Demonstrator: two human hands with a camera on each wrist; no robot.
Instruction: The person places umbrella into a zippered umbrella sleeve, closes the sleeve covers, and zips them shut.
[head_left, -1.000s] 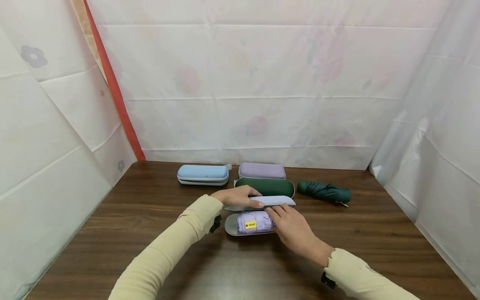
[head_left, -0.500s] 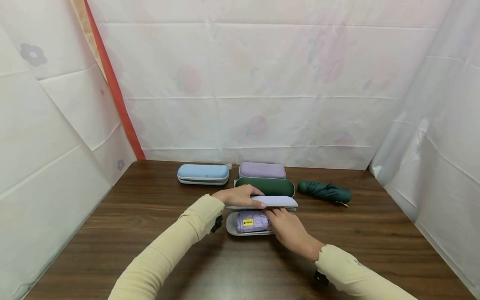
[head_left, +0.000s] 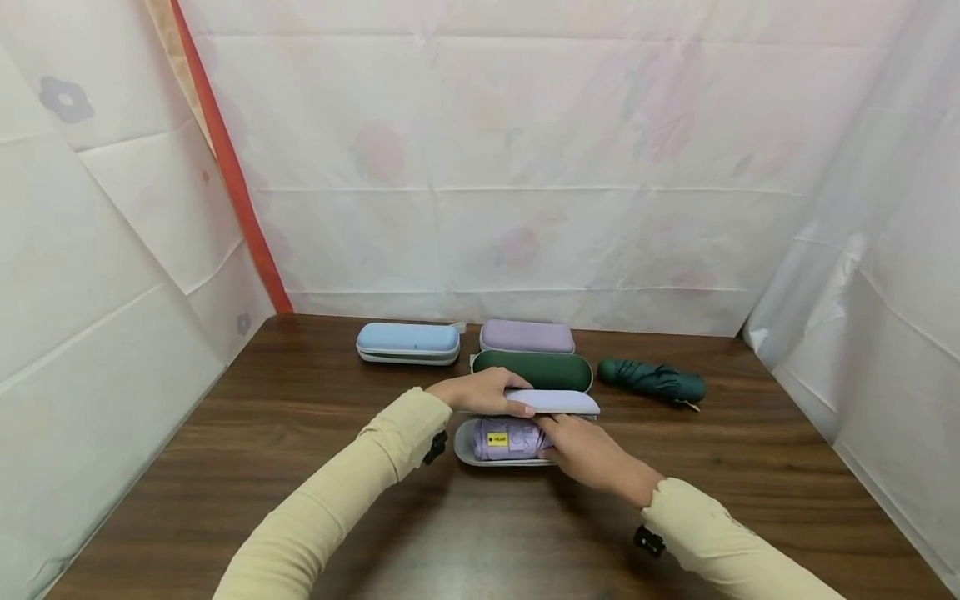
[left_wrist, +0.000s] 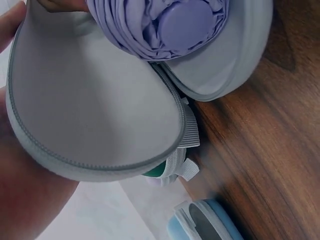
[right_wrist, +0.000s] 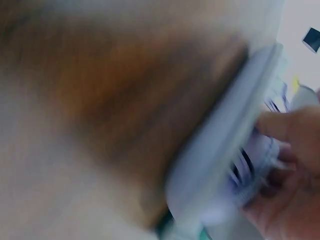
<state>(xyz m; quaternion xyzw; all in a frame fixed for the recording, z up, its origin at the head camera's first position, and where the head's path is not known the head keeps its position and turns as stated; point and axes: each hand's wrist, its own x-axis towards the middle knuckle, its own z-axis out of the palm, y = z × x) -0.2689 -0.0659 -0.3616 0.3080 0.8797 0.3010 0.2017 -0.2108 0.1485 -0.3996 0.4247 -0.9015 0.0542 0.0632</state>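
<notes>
A pale lavender zip case stands with its lid (head_left: 558, 402) raised and its grey-lined base (head_left: 462, 447) on the table. Inside the base lies a folded lavender umbrella (head_left: 512, 442) with a yellow label. My left hand (head_left: 483, 393) holds the lid up by its left part, thumb toward me. My right hand (head_left: 591, 454) grips the umbrella's right end, fingertips partly hidden under the lid. In the left wrist view, the umbrella's round end (left_wrist: 185, 27) sits over the base, near the lid's lining (left_wrist: 90, 95). The right wrist view is blurred, with curled fingers (right_wrist: 295, 135) at the umbrella.
Behind the lid lie a green case (head_left: 532, 371) and a purple case (head_left: 527, 336). A light blue case (head_left: 407, 342) stands at the back left. To the right lies a folded dark green umbrella (head_left: 651, 381). A white patterned cloth (head_left: 487, 167) hangs behind the table.
The lid and case have shifted slightly right. My right hand's fingers have moved further under the lid at the lavender umbrella. My left hand keeps its hold on the lid.
</notes>
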